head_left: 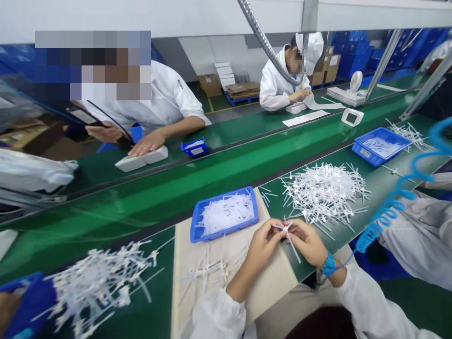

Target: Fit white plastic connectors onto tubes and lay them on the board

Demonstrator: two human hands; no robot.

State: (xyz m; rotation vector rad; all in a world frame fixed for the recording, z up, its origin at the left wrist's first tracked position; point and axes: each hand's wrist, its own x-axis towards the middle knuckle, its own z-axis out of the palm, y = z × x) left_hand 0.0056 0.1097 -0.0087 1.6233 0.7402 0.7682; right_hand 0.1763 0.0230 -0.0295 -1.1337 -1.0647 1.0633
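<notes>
Both hands meet over the right edge of a cream board [261,301], pinching one small white part with thin translucent arms [294,248]. My left hand [263,242] grips it from the left with fingertips closed. My right hand [310,242] is closed on its other side and wears a blue wrist strap [329,264]. Just beyond them lies a big heap of similar white parts [326,193]. A blue tray [193,228] of translucent strips stands at the board's far end. Several loose white pieces [208,268] are scattered on the board beside my left forearm.
A second heap of white parts [95,287] lies at left. Another blue tray [363,153] stands at right. A coiled blue cord [388,212] hangs by my right arm. Across the green conveyor [141,197], two co-workers in white sit near a small blue bin [195,149].
</notes>
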